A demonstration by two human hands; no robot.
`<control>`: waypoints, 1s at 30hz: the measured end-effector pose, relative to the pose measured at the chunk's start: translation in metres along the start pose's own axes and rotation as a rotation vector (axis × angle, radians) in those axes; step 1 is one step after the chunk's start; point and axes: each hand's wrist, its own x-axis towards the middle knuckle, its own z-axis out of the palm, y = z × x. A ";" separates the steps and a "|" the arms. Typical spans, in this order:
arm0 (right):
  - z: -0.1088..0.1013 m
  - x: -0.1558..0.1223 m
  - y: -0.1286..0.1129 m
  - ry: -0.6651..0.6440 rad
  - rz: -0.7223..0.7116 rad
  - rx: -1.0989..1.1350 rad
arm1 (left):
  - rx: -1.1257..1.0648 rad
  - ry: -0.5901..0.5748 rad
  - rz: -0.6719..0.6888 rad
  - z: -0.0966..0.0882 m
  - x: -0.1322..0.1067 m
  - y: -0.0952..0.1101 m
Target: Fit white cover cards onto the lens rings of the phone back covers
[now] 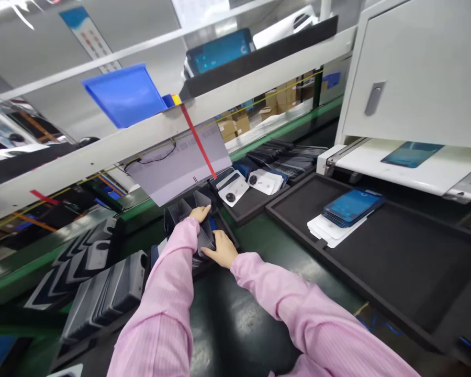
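Both my arms, in pink sleeves, reach forward over the green bench. My left hand (200, 213) grips the far end of a fanned stack of dark flat panels (205, 236) that stands on edge in a black tray (226, 230). At the near end of the same stack, my right hand (222, 250) presses against it with fingers curled. More dark panels (189, 205) lean just behind my left hand.
A large black tray (396, 251) at the right holds a blue-filmed panel (351, 206) on white sheets. Behind it stands a white machine (416, 78) with a pull-out plate. Rows of grey panels (102, 293) lie at the left. White cards (235, 187) sit in a further tray.
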 end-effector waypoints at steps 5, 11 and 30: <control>-0.004 0.009 0.002 -0.048 0.038 0.012 | 0.072 -0.106 -0.049 0.003 0.001 -0.007; -0.010 0.025 0.016 -0.294 -0.016 0.141 | 0.054 -0.128 -0.076 -0.003 -0.003 -0.025; -0.016 0.033 0.025 -0.423 -0.078 0.082 | 0.005 -0.007 -0.122 -0.021 -0.030 -0.074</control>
